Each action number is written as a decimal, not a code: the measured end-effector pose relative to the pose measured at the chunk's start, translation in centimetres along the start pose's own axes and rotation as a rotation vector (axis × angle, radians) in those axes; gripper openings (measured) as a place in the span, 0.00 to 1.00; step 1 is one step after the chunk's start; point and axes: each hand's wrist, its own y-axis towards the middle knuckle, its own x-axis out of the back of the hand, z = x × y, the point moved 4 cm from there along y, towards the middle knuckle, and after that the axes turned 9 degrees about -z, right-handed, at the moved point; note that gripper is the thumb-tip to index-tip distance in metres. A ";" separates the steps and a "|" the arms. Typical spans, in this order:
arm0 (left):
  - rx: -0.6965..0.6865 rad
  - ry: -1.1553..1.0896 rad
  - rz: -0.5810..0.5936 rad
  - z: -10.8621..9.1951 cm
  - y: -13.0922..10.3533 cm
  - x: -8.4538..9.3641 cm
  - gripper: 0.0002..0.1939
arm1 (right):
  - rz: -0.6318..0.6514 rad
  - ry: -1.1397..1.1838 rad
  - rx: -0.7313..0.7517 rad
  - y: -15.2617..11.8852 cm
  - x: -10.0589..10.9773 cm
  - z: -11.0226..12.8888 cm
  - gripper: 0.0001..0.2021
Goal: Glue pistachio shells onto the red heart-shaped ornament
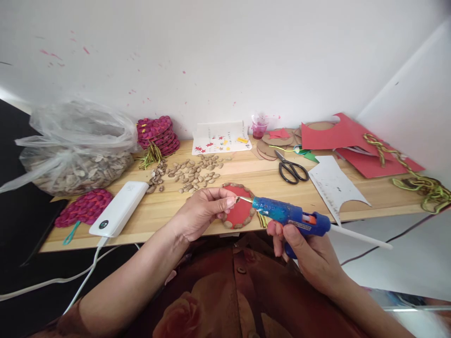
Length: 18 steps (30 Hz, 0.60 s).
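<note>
My left hand [200, 211] pinches a small brown nut shell [237, 199] between thumb and fingertips. The metal nozzle of a blue hot glue gun [278, 211] meets the shell or stops just short of it; I cannot tell which. My right hand [312, 253] grips the gun by its handle, and a white glue stick [362, 236] juts out of its back end. Below the nozzle, a round red disc [240, 215] rimmed with brown shells lies at the table's front edge, partly hidden by my left hand. Loose shells [193, 173] are spread behind that hand.
At left are a clear bag of shells [77, 173], a white power bank [120, 209] with cables, and purple shell-covered pieces [158, 134]. Black-handled scissors [292, 170], red card [334, 134], white card [334, 180] and yarn [426, 190] lie at right. A pink cup [259, 129] stands by the wall.
</note>
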 end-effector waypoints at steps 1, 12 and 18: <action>-0.001 0.001 -0.001 0.0 0.0 0.0 0.20 | -0.001 -0.005 0.002 0.0 0.0 0.0 0.15; -0.009 -0.011 0.006 -0.1 0.0 -0.1 0.20 | 0.002 -0.018 -0.023 0.1 -0.1 0.0 0.17; -0.006 -0.026 0.001 -0.1 0.1 0.0 0.20 | -0.003 -0.038 -0.029 0.0 -0.1 0.1 0.18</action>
